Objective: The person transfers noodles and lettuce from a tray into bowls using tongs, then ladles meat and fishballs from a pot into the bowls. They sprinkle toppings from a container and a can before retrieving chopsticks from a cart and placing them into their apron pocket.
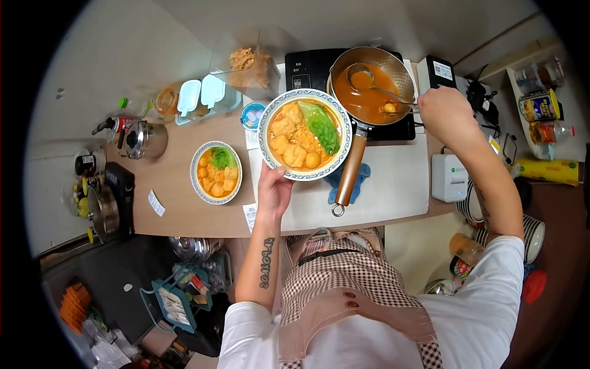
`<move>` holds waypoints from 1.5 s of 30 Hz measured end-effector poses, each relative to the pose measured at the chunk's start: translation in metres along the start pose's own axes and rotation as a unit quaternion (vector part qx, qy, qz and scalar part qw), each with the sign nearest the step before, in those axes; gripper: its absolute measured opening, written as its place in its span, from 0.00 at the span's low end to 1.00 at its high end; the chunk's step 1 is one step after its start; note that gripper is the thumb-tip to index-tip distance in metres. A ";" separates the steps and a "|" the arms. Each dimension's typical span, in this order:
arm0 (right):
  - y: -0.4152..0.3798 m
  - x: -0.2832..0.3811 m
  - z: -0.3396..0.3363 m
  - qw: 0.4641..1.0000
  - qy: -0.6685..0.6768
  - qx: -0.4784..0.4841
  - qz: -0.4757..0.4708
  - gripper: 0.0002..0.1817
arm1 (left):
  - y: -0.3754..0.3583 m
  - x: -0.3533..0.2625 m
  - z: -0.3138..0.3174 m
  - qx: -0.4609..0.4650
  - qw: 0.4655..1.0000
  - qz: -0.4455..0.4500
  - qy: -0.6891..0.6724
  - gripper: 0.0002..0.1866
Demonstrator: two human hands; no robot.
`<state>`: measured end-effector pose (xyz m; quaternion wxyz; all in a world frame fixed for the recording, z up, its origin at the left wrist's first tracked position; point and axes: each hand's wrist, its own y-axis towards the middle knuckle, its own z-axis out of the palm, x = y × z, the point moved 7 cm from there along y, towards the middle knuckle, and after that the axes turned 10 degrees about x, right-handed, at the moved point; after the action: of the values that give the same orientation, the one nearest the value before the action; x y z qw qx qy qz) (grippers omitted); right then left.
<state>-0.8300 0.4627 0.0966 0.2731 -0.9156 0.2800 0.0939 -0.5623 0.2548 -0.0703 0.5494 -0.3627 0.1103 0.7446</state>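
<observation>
My left hand (275,192) holds a patterned white bowl (319,174) from below by its rim, thumb over the edge. Noodles, green lettuce, several tofu puffs and a round ball sit in its orange broth. My right hand (447,112) is wrapped round the handle of a metal ladle (393,96). The ladle's cup, full of orange broth, is over the saucepan (396,67), which contains more broth and a ball. A wooden handle (350,172) extends from the pan toward me, just right of the held bowl.
A second noodle bowl (194,172) stands on the table to the left. Under the pan is a black induction cooker (301,61). A blue cloth (359,181) lies beneath the pan handle. A lidded metal pot (147,140) is far left; a white printer (449,178) stands right.
</observation>
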 end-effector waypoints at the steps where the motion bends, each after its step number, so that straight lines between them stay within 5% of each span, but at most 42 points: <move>1: 0.000 -0.002 -0.003 1.000 0.007 0.013 0.005 0.08 | -0.002 0.000 0.000 0.001 1.000 0.002 -0.001 0.41; 13: -0.004 -0.008 -0.006 0.997 0.034 0.053 0.038 0.08 | -0.001 -0.004 0.001 0.003 1.000 0.011 -0.003 0.40; 19: -0.029 -0.017 -0.022 0.995 0.090 -0.021 0.047 0.08 | -0.003 -0.004 -0.003 0.008 1.000 0.012 -0.007 0.40; 24: -0.078 0.021 -0.056 0.963 0.232 -0.098 -0.092 0.07 | -0.004 -0.007 -0.003 0.001 1.000 0.012 0.005 0.40; 28: -0.073 0.058 -0.039 0.965 0.217 -0.079 -0.123 0.11 | -0.006 -0.007 -0.003 0.000 1.000 0.014 0.003 0.40; 34: -0.060 0.012 -0.024 0.926 0.365 -0.092 -0.002 0.15 | -0.014 -0.012 -0.008 -0.007 0.999 0.032 -0.009 0.41; 37: -0.005 0.011 0.008 0.901 0.363 -0.238 0.015 0.16 | -0.025 -0.012 -0.017 -0.010 0.998 0.052 -0.022 0.43; 45: 0.068 0.044 0.043 0.930 0.242 -0.270 0.064 0.18 | -0.098 -0.029 -0.037 -0.080 0.990 0.108 -0.050 0.44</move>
<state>-0.8331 0.4194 0.0161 -0.0668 -0.9298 0.3596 -0.0415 -0.4549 0.2491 -0.0541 0.4394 -0.3535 0.0611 0.8235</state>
